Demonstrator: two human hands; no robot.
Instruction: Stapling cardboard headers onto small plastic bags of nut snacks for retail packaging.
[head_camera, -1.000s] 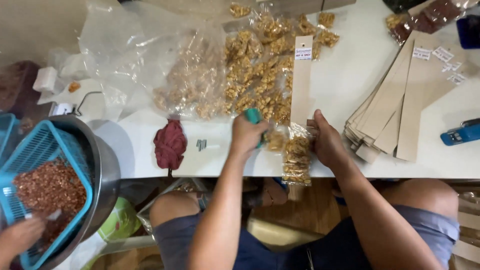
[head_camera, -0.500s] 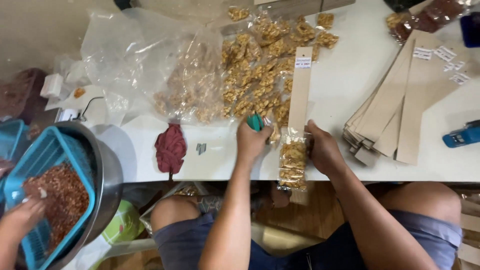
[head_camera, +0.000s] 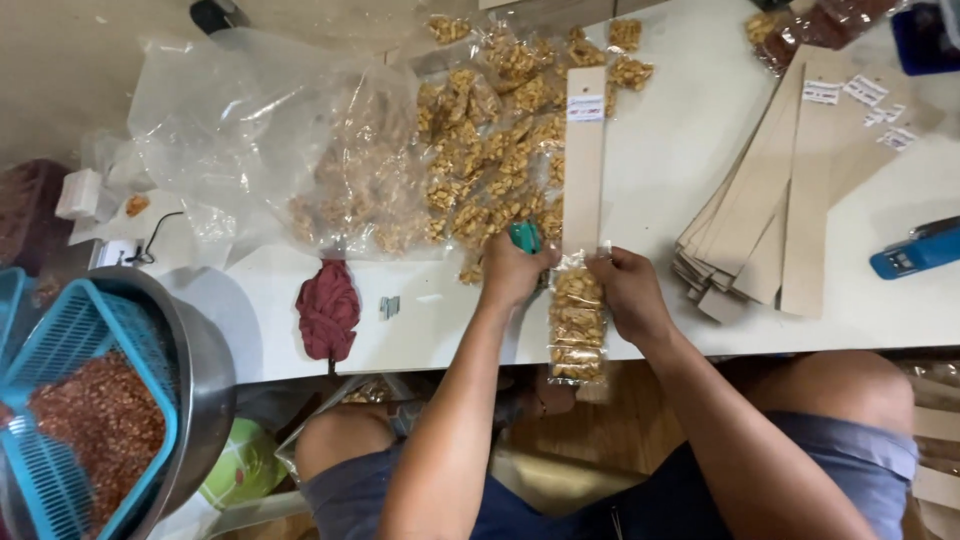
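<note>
Packet (head_camera: 577, 325) of nuts at table (head_camera: 660, 190) edge, top against card strip (head_camera: 584, 160), pinched by right hand (head_camera: 628, 296); left hand (head_camera: 513, 272) closed on green stapler (head_camera: 525, 236); best held flat, square to strip while stapling.

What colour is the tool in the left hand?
Teal green tool, seen in the head view.

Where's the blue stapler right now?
In the head view the blue stapler lies at the far right edge of the white table, just right of the stack of cardboard strips, well clear of both hands.
</note>
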